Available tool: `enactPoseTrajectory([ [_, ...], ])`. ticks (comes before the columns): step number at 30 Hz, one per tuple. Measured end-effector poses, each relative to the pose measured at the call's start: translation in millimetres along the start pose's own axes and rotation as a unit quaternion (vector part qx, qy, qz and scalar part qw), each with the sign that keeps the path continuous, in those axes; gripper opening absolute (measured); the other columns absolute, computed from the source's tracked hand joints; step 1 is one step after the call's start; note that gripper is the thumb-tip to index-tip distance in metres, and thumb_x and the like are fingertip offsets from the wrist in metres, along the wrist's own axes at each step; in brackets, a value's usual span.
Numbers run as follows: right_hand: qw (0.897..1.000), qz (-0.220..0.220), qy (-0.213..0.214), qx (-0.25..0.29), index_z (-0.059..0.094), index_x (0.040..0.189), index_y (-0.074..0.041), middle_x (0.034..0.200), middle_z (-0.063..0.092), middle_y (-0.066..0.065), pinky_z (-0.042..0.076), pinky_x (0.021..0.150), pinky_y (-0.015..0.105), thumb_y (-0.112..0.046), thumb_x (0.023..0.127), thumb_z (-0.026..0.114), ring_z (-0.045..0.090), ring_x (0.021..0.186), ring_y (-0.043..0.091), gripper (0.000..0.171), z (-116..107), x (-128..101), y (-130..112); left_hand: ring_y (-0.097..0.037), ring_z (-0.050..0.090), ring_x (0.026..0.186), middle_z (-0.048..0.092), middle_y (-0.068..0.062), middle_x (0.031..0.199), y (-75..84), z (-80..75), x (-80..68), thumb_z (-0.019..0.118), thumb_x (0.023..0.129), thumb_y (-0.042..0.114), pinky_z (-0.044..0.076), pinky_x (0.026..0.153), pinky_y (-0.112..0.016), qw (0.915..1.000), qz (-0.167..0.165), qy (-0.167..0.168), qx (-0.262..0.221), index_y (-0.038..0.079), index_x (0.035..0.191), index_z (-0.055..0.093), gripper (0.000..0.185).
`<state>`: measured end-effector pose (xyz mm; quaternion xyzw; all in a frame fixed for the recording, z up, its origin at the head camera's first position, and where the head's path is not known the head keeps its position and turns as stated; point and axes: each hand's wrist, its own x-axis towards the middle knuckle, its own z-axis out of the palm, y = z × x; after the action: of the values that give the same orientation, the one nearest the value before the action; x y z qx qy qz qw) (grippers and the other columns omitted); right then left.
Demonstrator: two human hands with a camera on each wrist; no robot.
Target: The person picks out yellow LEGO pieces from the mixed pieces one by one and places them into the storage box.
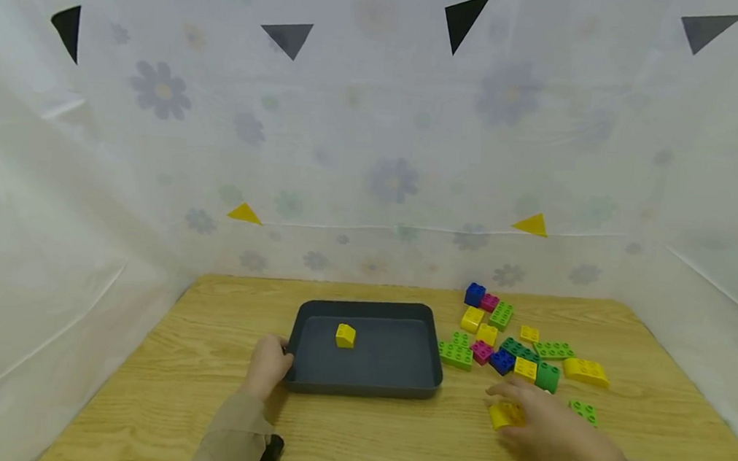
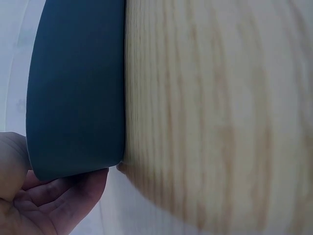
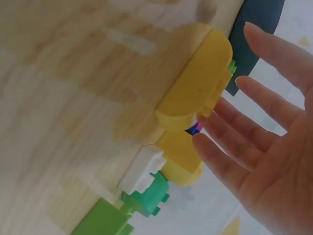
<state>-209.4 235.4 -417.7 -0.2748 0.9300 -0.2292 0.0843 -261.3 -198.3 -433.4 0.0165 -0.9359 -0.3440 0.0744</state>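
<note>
A dark grey rectangular tray lies on the wooden table. My left hand holds its left side near the front corner; in the left wrist view the thumb and curled fingers are around the tray's edge. One yellow toy brick with a sloped side sits inside the tray. To the right of the tray, my right hand hovers over a yellow rounded brick, which it partly hides from the head camera. In the right wrist view the fingers are spread and extended beside that brick, not curled round it.
Several toy bricks lie right of the tray, including a dark blue brick, a lime brick, a long yellow brick and a green rounded brick. A white brick shows in the right wrist view. A patterned curtain hangs behind the table.
</note>
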Motion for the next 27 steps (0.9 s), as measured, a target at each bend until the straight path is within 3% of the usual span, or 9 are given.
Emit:
enactPoseTrajectory([
  [8, 1.000, -0.011, -0.002, -0.028, 0.063, 0.106, -0.010, 0.104, 0.058, 0.000, 0.050, 0.075, 0.037, -0.021, 0.075, 0.073, 0.057, 0.091, 0.021, 0.034, 6, -2, 9, -0.020, 0.056, 0.062, 0.063, -0.031, 0.092, -4.3, 3.7, 0.8, 0.051, 0.074, -0.011, 0.045, 0.051, -0.029, 1.0000, -0.002, -0.001, -0.010, -0.020, 0.098, 0.061, 0.028],
  [15, 0.999, -0.022, 0.006, -0.038, 0.064, 0.103, -0.008, 0.100, 0.060, 0.001, 0.050, 0.075, 0.038, -0.009, 0.074, 0.073, 0.057, 0.090, 0.024, 0.031, 7, 0, 12, -0.019, 0.053, 0.062, 0.062, -0.031, 0.097, -2.8, 2.3, 0.9, 0.051, 0.075, -0.010, 0.043, 0.051, -0.028, 0.9999, -0.011, -0.003, -0.006, -0.019, 0.101, 0.061, 0.029],
  [27, 0.999, -0.022, 0.004, -0.045, 0.064, 0.102, -0.009, 0.099, 0.060, -0.001, 0.050, 0.075, 0.037, -0.010, 0.074, 0.072, 0.057, 0.090, 0.021, 0.029, 7, 2, 13, -0.020, 0.055, 0.065, 0.063, -0.029, 0.092, -1.0, 0.8, 0.7, 0.052, 0.074, -0.009, 0.046, 0.054, -0.029, 0.9999, -0.014, 0.000, -0.004, -0.018, 0.099, 0.062, 0.028],
])
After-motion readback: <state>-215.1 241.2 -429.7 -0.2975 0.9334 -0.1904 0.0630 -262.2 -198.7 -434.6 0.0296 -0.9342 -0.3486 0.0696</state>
